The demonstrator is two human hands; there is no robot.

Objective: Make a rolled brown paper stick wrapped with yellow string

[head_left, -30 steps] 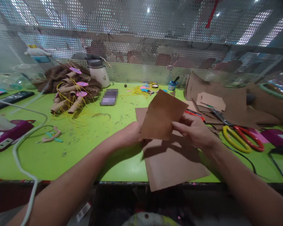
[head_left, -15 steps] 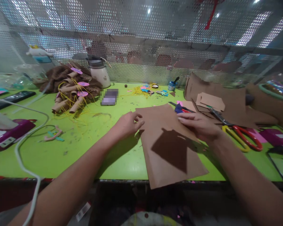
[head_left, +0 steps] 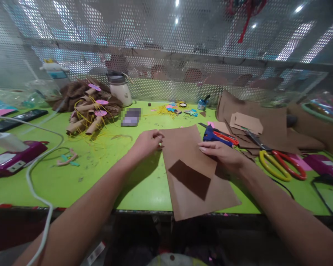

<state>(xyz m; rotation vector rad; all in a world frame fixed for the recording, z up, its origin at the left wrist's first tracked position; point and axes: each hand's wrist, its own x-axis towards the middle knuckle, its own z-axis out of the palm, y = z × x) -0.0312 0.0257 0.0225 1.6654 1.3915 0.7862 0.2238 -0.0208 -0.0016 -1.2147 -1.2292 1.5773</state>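
Over the large brown paper sheet [head_left: 180,205], the right hand [head_left: 220,151] pinches a smaller brown paper piece [head_left: 204,164] between thumb and fingers, its lower edge raised above the sheet and casting a dark shadow there. At the sheet's upper left edge, the left hand [head_left: 149,143] is loosely open, fingers half bent, with nothing visible in it; whether it touches the sheet, I cannot tell.

Just beyond the sheet's upper right edge lie a blue glue gun [head_left: 211,135] and red-handled scissors [head_left: 229,139]. Farther right of the sheet are large scissors with one yellow and one red handle [head_left: 281,166], and a stack of cut brown cards [head_left: 245,123] beside larger brown sheets [head_left: 269,114]. Behind the sheet stand a small blue jar [head_left: 202,105] and scattered yellow string [head_left: 166,110]. Well left of it, brown paper tubes [head_left: 94,125] with yellow strings lie piled near a pale jug [head_left: 120,92]; a purple power strip [head_left: 19,159] sits farther left.
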